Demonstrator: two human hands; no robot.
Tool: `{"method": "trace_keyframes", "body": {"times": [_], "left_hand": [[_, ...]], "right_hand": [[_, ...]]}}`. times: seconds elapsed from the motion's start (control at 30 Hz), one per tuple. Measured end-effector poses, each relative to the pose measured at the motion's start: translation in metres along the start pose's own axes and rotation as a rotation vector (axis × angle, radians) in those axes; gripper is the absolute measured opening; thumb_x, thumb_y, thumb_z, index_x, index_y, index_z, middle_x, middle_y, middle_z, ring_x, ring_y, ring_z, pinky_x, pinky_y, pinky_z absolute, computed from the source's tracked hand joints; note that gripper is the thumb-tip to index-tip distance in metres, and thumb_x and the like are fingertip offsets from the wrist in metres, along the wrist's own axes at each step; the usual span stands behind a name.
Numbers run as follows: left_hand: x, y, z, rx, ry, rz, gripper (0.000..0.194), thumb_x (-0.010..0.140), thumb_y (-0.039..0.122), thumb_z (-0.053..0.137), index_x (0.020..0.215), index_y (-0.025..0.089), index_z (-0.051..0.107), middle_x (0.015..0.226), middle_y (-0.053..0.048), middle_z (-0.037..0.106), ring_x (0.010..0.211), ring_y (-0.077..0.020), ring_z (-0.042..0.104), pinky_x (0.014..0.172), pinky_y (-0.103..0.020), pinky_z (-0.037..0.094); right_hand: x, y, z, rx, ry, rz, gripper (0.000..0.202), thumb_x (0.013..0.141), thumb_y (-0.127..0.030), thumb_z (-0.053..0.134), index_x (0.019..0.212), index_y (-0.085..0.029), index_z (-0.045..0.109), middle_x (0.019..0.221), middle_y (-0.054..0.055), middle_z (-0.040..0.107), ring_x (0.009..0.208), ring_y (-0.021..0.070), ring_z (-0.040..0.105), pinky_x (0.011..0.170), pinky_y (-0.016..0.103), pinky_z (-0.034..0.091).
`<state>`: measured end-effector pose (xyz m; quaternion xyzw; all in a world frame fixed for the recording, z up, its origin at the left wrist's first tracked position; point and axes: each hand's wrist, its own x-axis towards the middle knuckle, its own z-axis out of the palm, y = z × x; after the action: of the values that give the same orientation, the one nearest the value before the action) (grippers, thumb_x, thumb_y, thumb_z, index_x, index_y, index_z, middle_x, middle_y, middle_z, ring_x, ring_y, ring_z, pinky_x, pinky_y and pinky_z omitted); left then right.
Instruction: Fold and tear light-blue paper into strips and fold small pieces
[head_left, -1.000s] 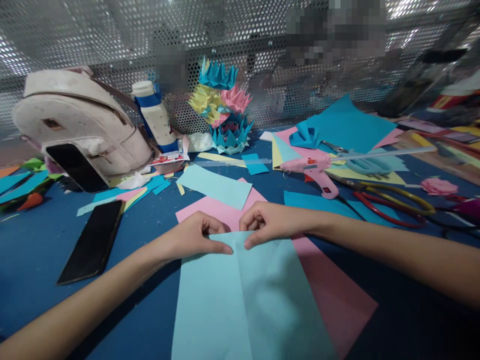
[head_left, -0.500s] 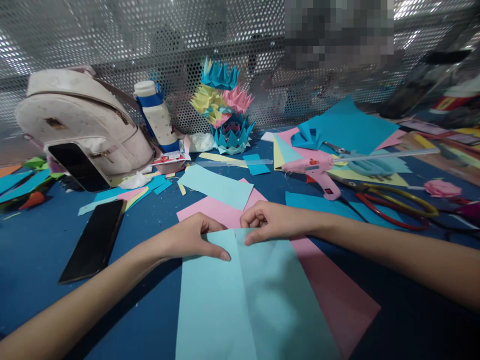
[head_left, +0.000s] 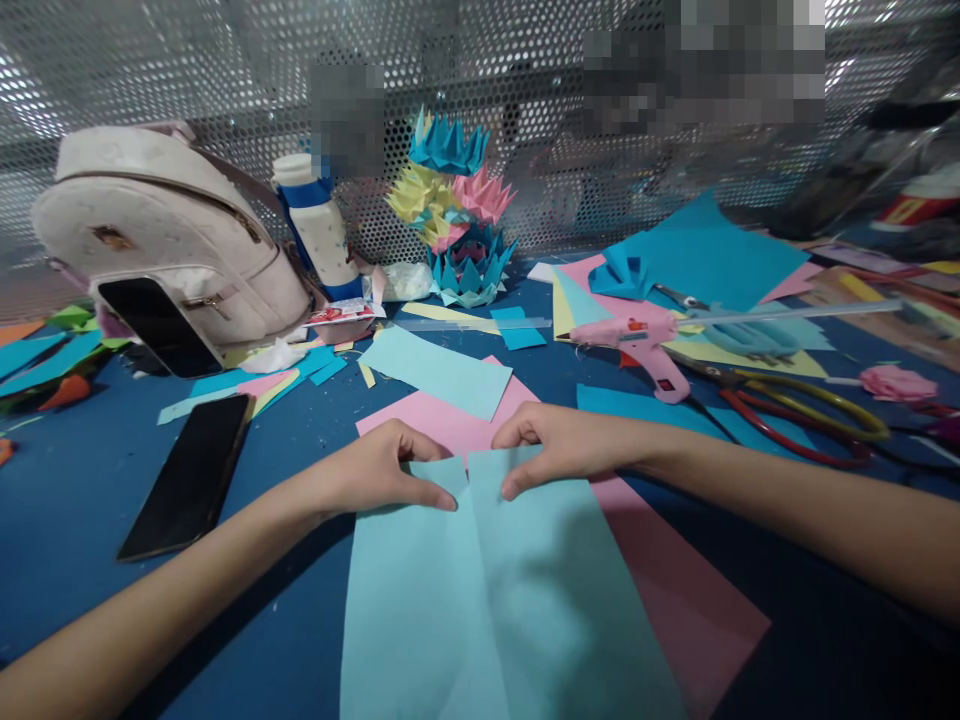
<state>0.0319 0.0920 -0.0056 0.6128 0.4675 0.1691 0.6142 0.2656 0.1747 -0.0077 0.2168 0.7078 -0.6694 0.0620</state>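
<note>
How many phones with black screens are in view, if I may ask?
2: a leaning phone against the backpack, and a flat phone on the blue table. Others may be hidden.

The large light-blue sheet, cut off at the bottom, partly hides the pink paper.

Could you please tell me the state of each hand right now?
Left hand: closed, holding the big light-blue sheet by its far edge.
Right hand: closed, holding the same sheet.
</note>
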Motion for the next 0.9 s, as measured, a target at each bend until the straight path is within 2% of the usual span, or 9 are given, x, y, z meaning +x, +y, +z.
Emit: {"method": "trace_keyframes", "body": {"times": [0.2, 0.4, 0.63, 0.9], "left_hand": [[-0.004, 0.001, -0.009, -0.020, -0.082, -0.073, 0.028, 0.067, 0.029, 0.080, 0.089, 0.013, 0.073, 0.085, -0.004, 0.072, 0.075, -0.0178, 0.064, 0.069, -0.027, 0.050], [-0.011, -0.001, -0.020, 0.089, -0.042, -0.087, 0.027, 0.066, 0.034, 0.081, 0.083, 0.014, 0.073, 0.084, -0.004, 0.071, 0.076, -0.0183, 0.064, 0.066, -0.024, 0.050], [-0.022, -0.009, -0.025, 0.083, -0.013, -0.066, 0.022, 0.068, 0.032, 0.080, 0.079, 0.014, 0.074, 0.084, -0.005, 0.072, 0.077, -0.0194, 0.064, 0.067, -0.026, 0.050], [-0.021, -0.013, -0.027, 0.080, -0.018, -0.014, 0.018, 0.071, 0.029, 0.079, 0.080, 0.014, 0.076, 0.083, -0.006, 0.073, 0.078, -0.0198, 0.064, 0.070, -0.027, 0.049]], "right_hand": [[0.000, 0.002, -0.002, -0.084, 0.076, -0.064, 0.028, 0.072, -0.039, 0.076, 0.078, -0.013, 0.069, 0.073, 0.000, 0.065, 0.064, 0.0123, 0.059, 0.056, 0.021, 0.043], [-0.004, -0.007, -0.005, -0.144, 0.046, 0.033, 0.033, 0.064, -0.040, 0.080, 0.081, -0.014, 0.071, 0.078, 0.002, 0.069, 0.070, 0.0152, 0.062, 0.060, 0.022, 0.046], [-0.004, -0.006, -0.007, -0.112, 0.053, 0.055, 0.032, 0.064, -0.040, 0.080, 0.078, -0.013, 0.071, 0.078, 0.003, 0.070, 0.071, 0.0160, 0.063, 0.060, 0.022, 0.046], [0.001, -0.001, -0.011, -0.134, 0.024, 0.067, 0.029, 0.072, -0.040, 0.076, 0.080, -0.013, 0.072, 0.079, 0.005, 0.071, 0.070, 0.0163, 0.064, 0.060, 0.023, 0.048]]}}
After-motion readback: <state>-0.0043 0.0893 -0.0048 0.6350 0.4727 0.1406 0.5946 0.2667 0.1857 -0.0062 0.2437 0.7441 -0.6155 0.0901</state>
